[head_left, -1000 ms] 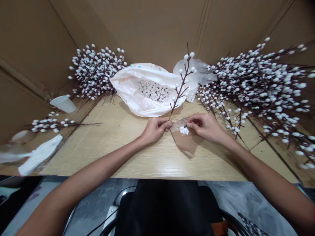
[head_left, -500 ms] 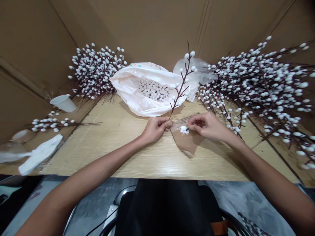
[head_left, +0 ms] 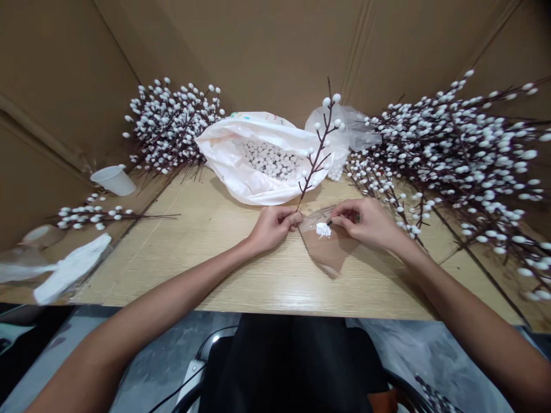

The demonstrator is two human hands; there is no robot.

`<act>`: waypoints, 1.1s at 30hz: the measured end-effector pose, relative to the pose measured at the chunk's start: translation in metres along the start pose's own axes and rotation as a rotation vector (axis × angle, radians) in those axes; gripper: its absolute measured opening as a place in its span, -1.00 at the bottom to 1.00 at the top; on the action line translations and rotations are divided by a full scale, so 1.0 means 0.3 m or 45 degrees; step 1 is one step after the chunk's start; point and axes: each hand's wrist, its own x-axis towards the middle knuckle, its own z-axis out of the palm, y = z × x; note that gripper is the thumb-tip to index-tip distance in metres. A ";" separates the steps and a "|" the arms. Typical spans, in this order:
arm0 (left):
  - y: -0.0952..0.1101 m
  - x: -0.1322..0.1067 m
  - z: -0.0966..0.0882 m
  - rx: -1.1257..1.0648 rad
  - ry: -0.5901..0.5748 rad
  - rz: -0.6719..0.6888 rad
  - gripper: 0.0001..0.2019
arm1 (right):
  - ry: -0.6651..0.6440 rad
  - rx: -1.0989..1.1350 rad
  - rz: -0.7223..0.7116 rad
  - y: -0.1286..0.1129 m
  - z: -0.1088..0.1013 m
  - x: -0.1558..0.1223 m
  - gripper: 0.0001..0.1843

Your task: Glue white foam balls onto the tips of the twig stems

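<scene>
My left hand (head_left: 279,225) is closed around the lower end of a brown artificial berry branch (head_left: 319,150), which stands tilted upright with a few white berries on it. My right hand (head_left: 364,221) pinches a small dark stick (head_left: 329,222), its tip at the upper edge of a patch of white paste (head_left: 322,230). That paste lies on a brown sheet (head_left: 329,255) on the table between my hands. Behind the branch, an open white plastic bag (head_left: 241,186) holds many loose white berries (head_left: 273,160).
Bunches of white-berry branches stand at back left (head_left: 172,126) and spread along the right (head_left: 456,143). At left are a white cup (head_left: 114,180), a small berry branch (head_left: 103,217), a tape roll (head_left: 42,236) and a crumpled white item (head_left: 73,268). Cardboard walls (head_left: 258,51) enclose the table.
The dark stick in my right hand has moved slightly up, from within the white paste to its upper edge. My left hand keeps its hold on the branch.
</scene>
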 end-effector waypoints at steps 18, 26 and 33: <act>0.018 -0.008 0.003 -0.024 0.009 -0.025 -0.79 | -0.184 1.066 0.467 -0.013 -0.030 -0.002 -0.68; 0.013 -0.015 0.000 -0.075 0.082 -0.010 -0.73 | -0.125 1.574 0.595 0.015 -0.048 0.013 -0.88; 0.010 -0.021 0.003 -0.104 0.119 0.012 -0.72 | -0.074 1.613 0.593 0.030 -0.037 0.016 -0.95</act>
